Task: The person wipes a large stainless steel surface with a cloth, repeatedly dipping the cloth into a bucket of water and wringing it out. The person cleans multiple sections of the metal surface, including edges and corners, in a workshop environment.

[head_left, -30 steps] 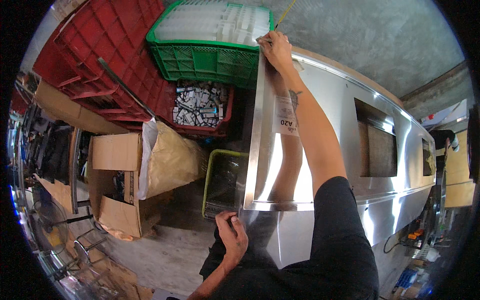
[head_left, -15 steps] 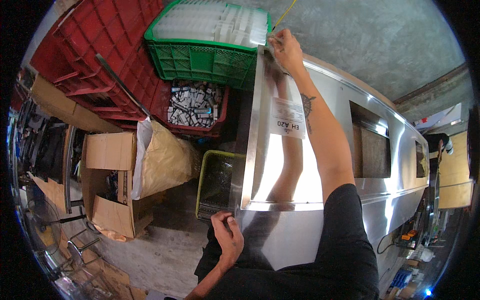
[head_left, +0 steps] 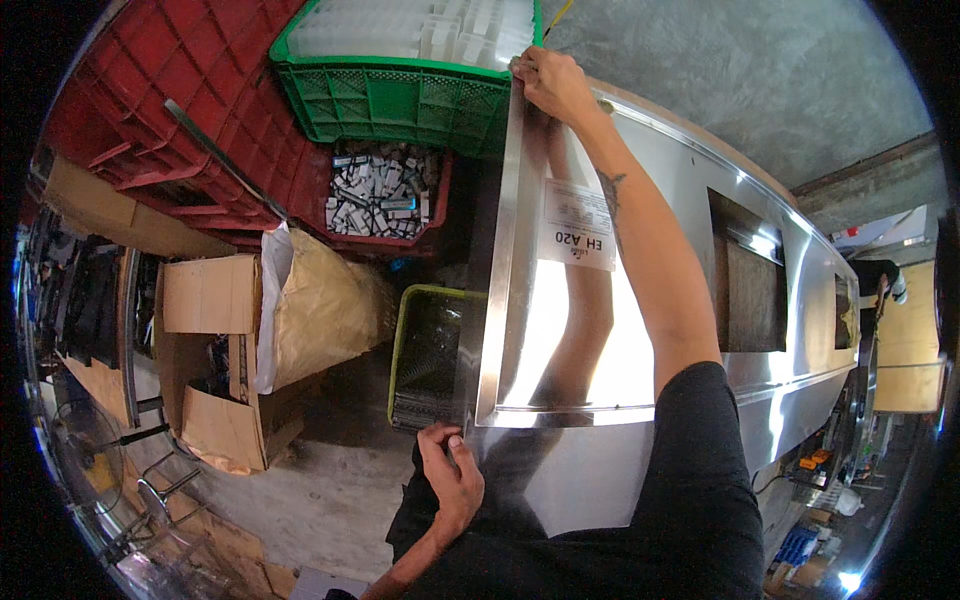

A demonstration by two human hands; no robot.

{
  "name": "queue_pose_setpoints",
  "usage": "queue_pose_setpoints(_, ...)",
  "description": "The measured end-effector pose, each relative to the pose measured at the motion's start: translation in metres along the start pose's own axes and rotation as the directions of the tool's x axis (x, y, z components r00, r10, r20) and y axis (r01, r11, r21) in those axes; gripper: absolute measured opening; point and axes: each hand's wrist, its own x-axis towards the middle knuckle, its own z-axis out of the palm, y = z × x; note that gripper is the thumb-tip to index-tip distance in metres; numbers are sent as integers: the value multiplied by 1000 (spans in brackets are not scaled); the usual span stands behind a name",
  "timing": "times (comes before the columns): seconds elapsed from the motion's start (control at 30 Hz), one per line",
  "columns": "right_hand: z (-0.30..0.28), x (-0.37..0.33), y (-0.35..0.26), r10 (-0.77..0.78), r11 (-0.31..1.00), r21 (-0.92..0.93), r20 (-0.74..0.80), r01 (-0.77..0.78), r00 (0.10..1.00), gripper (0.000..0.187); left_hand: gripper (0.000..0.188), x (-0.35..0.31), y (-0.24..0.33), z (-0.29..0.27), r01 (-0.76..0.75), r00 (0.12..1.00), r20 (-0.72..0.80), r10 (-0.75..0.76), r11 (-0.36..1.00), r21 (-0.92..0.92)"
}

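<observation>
A long, shiny stainless steel panel (head_left: 525,385) with raised rims and rectangular cut-outs lies before me. A white printed label (head_left: 580,225) sits on its left part. My right hand (head_left: 558,88) reaches across to the panel's far left corner, its fingers pinched on a small greyish thing too hidden to name. At the near left corner, my left hand (head_left: 458,485) has curled fingers close to the steel edge. Whether these fingers grip the edge or something else cannot be made out.
Beyond the left edge stand a green crate (head_left: 390,100) of translucent white plastic pieces and a red crate (head_left: 440,215) with small metal parts. A yellow-green basket (head_left: 400,350), a wrapped bundle (head_left: 325,310) and an open cardboard box (head_left: 210,295) are nearer. A fan stands far left.
My right hand has shifted slightly left onto the panel's far left corner, still pinching. My left hand stays beside the near corner. The whole view has shifted a little.
</observation>
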Motion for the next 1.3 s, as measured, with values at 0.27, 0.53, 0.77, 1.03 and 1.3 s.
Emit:
queue_pose_setpoints(0.27,3,2,-13,10,1000,13,-18,-10,1000,20,21,-3,-5,1,21,1000,-11,-21,999,-28)
queue_pose_setpoints(0.53,4,-8,-11,10,1000,-24,-115,-13,993,20,21,-1,-6,2,-69,997,-35,70,997,25)
queue_pose_setpoints(0.77,5,-8,-10,4,999,-49,-141,-11,990,21,15,3,9,-2,-74,997,-24,74,997,2)
queue_pose_setpoints(1.03,16,-10,-7,59,998,-14,-187,-63,981,20,15,-8,-13,2,78,997,27,-76,995,-68)
queue_pose_setpoints(1.3,3,-12,-7,174,982,94,-146,-162,974,25,17,2,6,-2,-82,997,-6,83,996,46)
